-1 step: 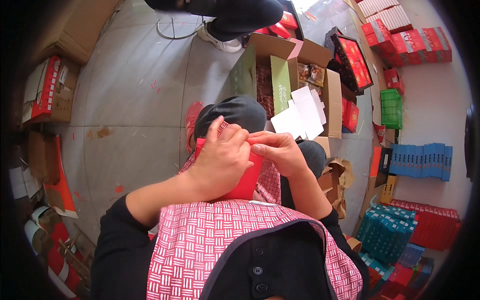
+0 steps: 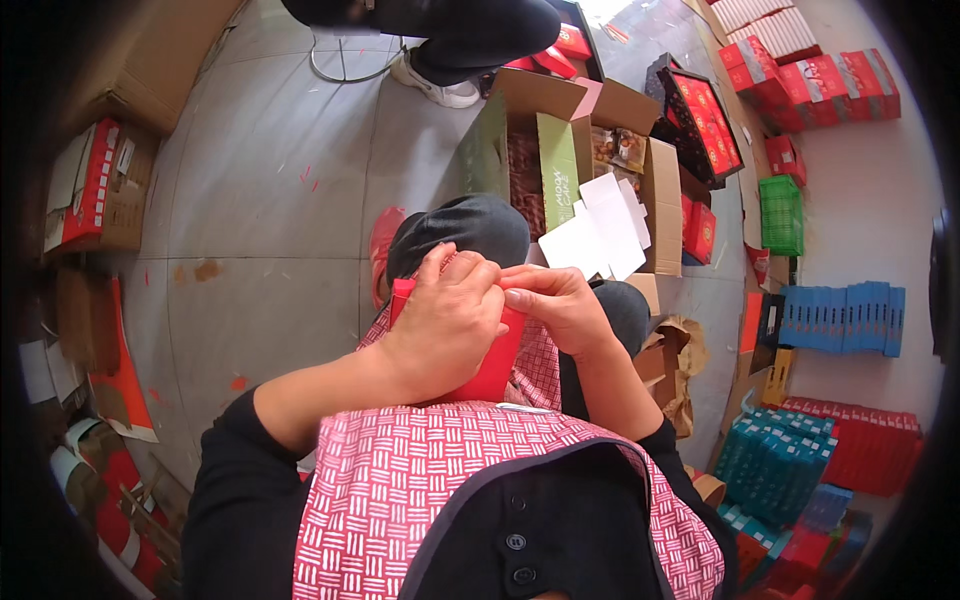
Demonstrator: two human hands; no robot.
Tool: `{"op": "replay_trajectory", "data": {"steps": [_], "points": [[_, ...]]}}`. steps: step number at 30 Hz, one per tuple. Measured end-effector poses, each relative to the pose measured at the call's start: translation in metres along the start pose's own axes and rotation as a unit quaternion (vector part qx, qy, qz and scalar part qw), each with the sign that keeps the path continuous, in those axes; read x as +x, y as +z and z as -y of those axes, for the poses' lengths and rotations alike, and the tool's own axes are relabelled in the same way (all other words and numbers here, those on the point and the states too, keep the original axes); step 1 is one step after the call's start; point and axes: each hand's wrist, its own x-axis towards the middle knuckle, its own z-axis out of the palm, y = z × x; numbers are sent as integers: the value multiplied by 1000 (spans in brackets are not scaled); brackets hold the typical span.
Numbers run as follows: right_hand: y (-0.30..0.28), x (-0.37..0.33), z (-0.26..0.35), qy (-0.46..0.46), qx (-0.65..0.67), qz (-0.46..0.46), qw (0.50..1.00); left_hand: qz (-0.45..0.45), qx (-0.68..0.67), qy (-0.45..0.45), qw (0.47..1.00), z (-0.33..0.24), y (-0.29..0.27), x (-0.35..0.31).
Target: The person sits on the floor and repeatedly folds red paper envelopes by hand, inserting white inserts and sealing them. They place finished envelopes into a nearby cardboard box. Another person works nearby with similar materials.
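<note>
A red carton rests upright in my lap, against the red-and-white patterned apron. My left hand wraps over its upper part with bent fingers and covers much of it. At its upper right edge, my right hand pinches between thumb and forefinger, close to the left fingertips. The exact bit under the right fingertips is hidden. What the carton contains cannot be seen.
Ahead stands an open cardboard box with packets inside and white folded card on it. A black tray holds red packs. Blue boxes and a green crate stand right. Another person's leg is beyond.
The view has shifted very slightly. Both hands keep the same hold on the red carton.
</note>
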Motion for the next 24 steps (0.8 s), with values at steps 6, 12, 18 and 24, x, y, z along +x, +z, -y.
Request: {"op": "replay_trajectory", "data": {"steps": [6, 12, 18, 24], "points": [[-3, 3, -3, -10, -33, 2, 999, -20, -59, 35, 997, 3, 8, 0], [0, 4, -1, 11, -60, -11, 998, 23, -48, 27, 998, 8, 5, 7], [-2, -15, -20, -58, 77, 18, 995, 8, -48, 30, 998, 11, 3, 6], [9, -19, -21, -72, 114, -17, 991, -4, -47, 33, 998, 7, 5, 6]]}}
